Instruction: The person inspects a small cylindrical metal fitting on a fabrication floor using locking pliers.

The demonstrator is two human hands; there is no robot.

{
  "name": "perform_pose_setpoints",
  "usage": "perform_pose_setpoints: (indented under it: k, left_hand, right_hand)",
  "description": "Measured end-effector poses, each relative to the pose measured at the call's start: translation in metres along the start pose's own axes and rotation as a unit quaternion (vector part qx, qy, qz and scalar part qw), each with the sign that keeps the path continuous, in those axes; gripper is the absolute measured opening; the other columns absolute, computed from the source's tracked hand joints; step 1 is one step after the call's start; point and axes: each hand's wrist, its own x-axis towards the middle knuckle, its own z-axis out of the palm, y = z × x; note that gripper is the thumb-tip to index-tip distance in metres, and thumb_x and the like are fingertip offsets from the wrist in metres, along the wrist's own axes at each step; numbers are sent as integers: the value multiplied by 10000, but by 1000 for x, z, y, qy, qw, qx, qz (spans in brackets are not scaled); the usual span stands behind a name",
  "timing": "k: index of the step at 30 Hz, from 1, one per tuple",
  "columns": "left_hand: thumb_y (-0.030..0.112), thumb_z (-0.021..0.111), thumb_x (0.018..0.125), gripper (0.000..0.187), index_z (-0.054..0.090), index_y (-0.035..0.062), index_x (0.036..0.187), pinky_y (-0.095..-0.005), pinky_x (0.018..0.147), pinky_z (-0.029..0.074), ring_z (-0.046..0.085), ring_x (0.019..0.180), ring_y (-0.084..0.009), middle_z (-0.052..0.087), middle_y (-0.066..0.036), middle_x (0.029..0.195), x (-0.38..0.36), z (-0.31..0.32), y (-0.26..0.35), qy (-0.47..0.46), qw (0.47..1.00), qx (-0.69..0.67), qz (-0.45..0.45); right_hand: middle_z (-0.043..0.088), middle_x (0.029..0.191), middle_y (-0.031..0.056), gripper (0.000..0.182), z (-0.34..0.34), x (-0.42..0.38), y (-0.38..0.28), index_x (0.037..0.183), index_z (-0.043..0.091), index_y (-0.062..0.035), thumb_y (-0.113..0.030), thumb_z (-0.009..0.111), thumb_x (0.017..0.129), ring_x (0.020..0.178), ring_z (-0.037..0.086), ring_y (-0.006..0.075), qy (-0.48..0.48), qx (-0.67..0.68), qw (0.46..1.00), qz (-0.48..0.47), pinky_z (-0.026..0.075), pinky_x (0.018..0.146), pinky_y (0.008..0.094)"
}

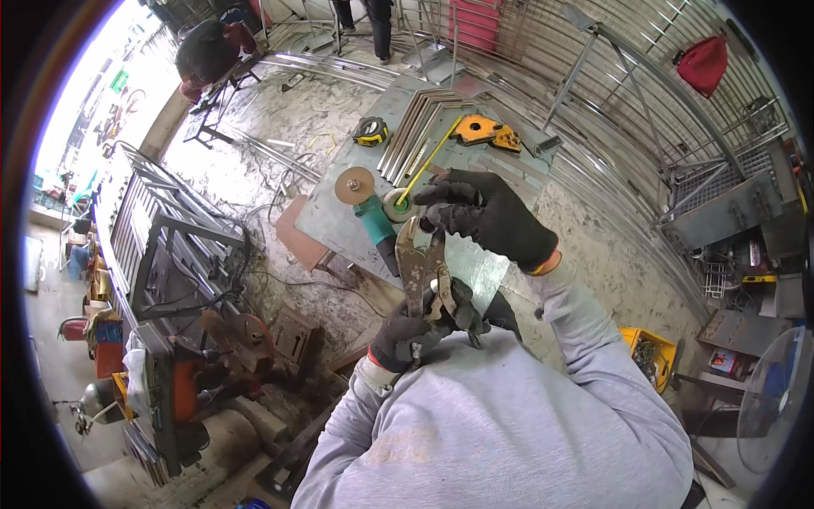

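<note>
My left hand [411, 338], in a black glove, is wrapped round the handles of worn locking pliers [413, 265], held upright close to my chest. My right hand [500, 219], gloved too, is at the top of the jaws with its fingers bent together; what they pinch is hidden. Beyond them on the metal-topped table [326, 208] lie a teal angle grinder [373, 222] with a brown disc [354, 185], a tape measure [370, 131], bent steel bars [413, 131], a thin yellow strip [432, 159], a round green-centred item [396, 205] and an orange angle-shaped tool [479, 130].
Another person [208, 59] bends over at the upper left; another's legs [377, 30] stand at the back. Welded metal frames [170, 246] crowd the left. Long metal tubes [610, 195] run along the right. A yellow bin [666, 366] and a fan [773, 403] stand at the right.
</note>
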Motion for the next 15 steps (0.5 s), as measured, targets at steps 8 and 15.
perform_pose_setpoints:
  k: [8, 15]
  left_hand:
    - [333, 768, 822, 761, 494, -15, 1441, -617, 1097, 454, 629, 1220, -419, 671, -173, 1187, -1, 4, 0, 16, 1000, -10, 8]
    - [303, 772, 801, 757, 502, -18, 1430, -604, 1028, 490, 636, 1190, -416, 665, -185, 1181, -4, 4, 4, 27, 1000, 1, -5]
  right_hand:
    - [760, 1119, 77, 336, -13, 9, -2, 1285, 668, 44, -53, 731, 970, 1021, 729, 149, -56, 4, 998, 15, 574, 854, 283]
    - [752, 1183, 82, 287, -13, 12, -13, 1226, 673, 30, -52, 740, 960, 1048, 692, 107, -94, 44, 995, -3, 571, 918, 284]
